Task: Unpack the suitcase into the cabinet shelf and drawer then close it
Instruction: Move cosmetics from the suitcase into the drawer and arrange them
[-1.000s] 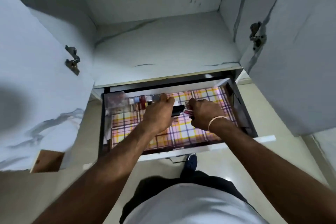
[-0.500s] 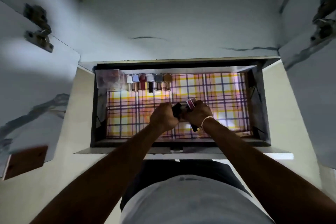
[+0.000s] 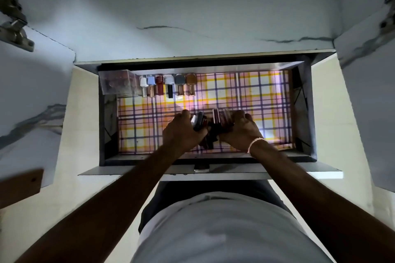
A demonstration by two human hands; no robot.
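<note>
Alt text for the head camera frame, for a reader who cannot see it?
Both hands, left hand and right hand, hold small cosmetic bottles over an open drawer lined with plaid paper. Six bottles stand in a row along its back edge beside a clear box.

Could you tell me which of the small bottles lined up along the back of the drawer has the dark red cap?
It is the third bottle from the left in the row, between the pale blue-capped bottle and the white-capped one; no other cap there is dark red.
</note>
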